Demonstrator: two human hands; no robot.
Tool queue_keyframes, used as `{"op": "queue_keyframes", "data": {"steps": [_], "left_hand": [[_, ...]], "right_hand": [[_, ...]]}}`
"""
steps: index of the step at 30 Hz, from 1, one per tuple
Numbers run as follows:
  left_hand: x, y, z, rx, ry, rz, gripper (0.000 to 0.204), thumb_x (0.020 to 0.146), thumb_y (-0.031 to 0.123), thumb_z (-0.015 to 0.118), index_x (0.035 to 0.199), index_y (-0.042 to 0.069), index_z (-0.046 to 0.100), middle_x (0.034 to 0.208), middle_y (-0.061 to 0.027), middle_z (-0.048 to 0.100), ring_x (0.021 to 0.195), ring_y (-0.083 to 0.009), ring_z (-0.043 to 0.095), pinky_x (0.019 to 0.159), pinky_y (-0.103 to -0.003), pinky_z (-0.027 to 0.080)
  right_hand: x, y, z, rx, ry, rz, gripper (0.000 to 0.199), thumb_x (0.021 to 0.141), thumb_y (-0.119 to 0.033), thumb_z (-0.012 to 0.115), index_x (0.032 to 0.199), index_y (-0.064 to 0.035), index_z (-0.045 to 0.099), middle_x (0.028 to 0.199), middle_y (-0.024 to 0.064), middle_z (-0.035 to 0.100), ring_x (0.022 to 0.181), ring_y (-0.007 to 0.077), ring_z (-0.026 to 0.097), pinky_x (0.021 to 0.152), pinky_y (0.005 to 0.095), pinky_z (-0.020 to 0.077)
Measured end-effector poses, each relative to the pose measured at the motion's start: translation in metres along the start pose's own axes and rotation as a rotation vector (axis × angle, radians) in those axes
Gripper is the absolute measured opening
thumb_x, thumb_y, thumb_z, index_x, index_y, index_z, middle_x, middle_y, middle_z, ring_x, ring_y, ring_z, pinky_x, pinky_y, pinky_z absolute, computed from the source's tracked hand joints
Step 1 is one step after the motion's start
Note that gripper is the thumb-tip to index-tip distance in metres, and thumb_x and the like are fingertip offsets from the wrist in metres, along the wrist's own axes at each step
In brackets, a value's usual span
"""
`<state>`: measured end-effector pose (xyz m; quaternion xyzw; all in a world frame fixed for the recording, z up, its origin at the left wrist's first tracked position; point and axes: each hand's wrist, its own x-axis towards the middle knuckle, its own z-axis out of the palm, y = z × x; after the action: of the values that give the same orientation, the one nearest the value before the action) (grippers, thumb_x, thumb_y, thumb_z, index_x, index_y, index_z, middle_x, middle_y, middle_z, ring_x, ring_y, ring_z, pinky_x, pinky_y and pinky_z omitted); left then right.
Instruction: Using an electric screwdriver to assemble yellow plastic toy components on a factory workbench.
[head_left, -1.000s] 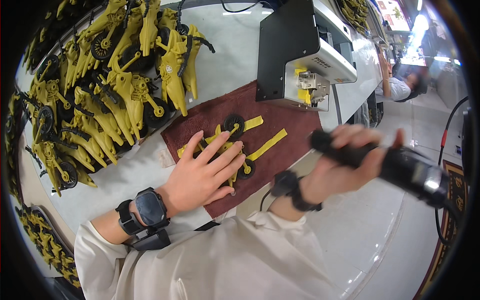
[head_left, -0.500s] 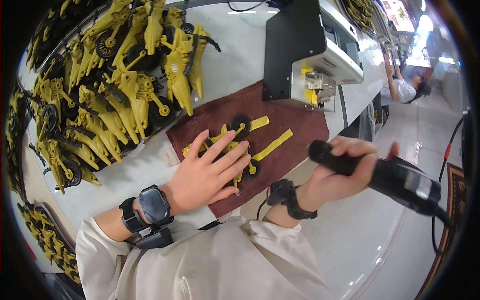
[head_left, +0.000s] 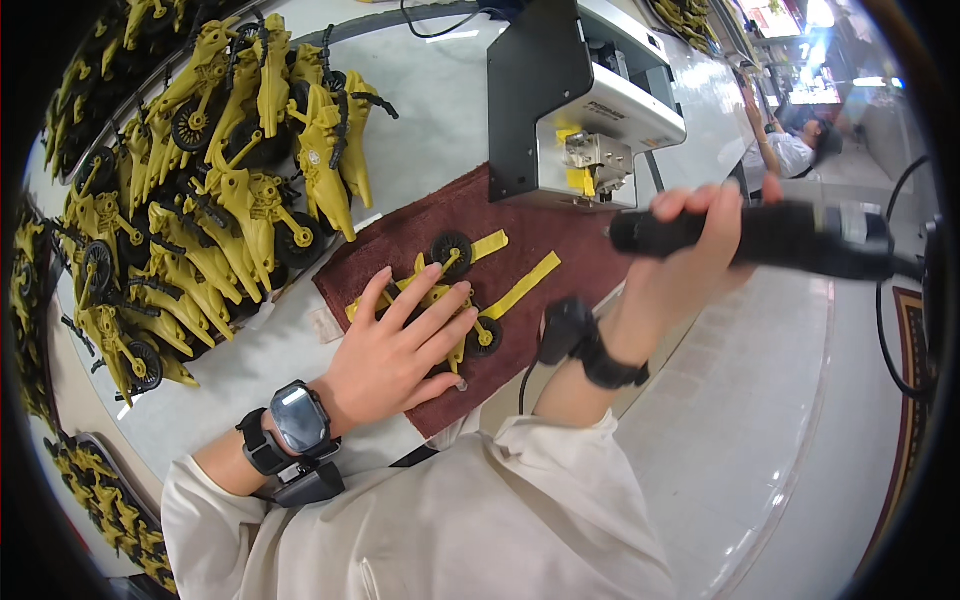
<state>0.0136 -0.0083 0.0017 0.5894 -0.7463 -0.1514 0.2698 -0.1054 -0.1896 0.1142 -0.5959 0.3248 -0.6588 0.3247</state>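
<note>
The cloth (head_left: 545,230) looks rough, the tabletop (head_left: 430,120) glossy, the toy motorcycle (head_left: 453,257) (seemingly plastic) matt.

We had the cloth (head_left: 440,215) on the table (head_left: 430,115), with the toy motorcycle (head_left: 453,255) lying on it beneath our left hand (head_left: 393,358). Two strips (head_left: 525,287) lay on the cloth, right of the toy. Beyond them, at the cloth's far edge, stood the machine (head_left: 600,100). A toy pile (head_left: 243,215) spread far left; more toys (head_left: 112,510) lay near left. Our right hand (head_left: 700,255) held the tool (head_left: 775,238) on the right. Another person (head_left: 795,155) was far right.
</note>
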Motion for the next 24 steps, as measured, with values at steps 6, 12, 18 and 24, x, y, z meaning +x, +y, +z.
{"op": "queue_keyframes", "data": {"steps": [6, 12, 18, 24], "left_hand": [[0.002, 0.0, -0.002, -0.009, -0.013, 0.004, 0.064, 0.074, 0.041, 0.067, 0.128, 0.013, 0.049, 0.138, -0.0048, 0.041, 0.133, -0.0287, 0.029, 0.106, -0.053, 0.022], [0.001, -0.003, 0.004, -0.014, 0.015, 0.015, 0.068, 0.07, 0.04, 0.069, 0.129, 0.014, 0.049, 0.138, -0.0066, 0.042, 0.13, -0.0315, 0.034, 0.105, -0.054, 0.02], [-0.001, -0.002, 0.002, -0.015, -0.005, 0.008, 0.063, 0.074, 0.041, 0.067, 0.129, 0.014, 0.049, 0.138, -0.0046, 0.04, 0.135, -0.0282, 0.028, 0.106, -0.053, 0.021], [0.0, -0.002, 0.004, -0.031, 0.012, 0.019, 0.066, 0.07, 0.041, 0.069, 0.128, 0.014, 0.05, 0.137, -0.006, 0.043, 0.13, -0.0307, 0.034, 0.104, -0.054, 0.021]], "right_hand": [[-0.052, -0.023, -0.014, 0.131, -0.083, 0.014, 0.074, 0.088, -0.043, 0.056, 0.137, -0.0009, 0.02, 0.068, 0.0108, 0.051, 0.046, 0.0201, 0.049, 0.045, 0.032, 0.0435], [-0.047, -0.022, -0.031, 0.473, -0.223, 0.06, 0.064, 0.085, -0.047, 0.055, 0.134, -0.0086, 0.037, 0.075, 0.0077, 0.048, 0.058, 0.0206, 0.047, 0.059, 0.0382, 0.0424], [-0.028, -0.026, -0.035, 0.655, -0.102, 0.155, 0.057, 0.086, -0.042, 0.052, 0.13, -0.0094, 0.039, 0.073, 0.0053, 0.047, 0.06, 0.0203, 0.048, 0.059, 0.0378, 0.0433], [-0.009, -0.02, -0.031, 0.469, 0.008, 0.051, 0.044, 0.084, -0.033, 0.054, 0.121, -0.0106, 0.043, 0.071, 0.0051, 0.05, 0.055, 0.0185, 0.047, 0.058, 0.0354, 0.0414]]}}
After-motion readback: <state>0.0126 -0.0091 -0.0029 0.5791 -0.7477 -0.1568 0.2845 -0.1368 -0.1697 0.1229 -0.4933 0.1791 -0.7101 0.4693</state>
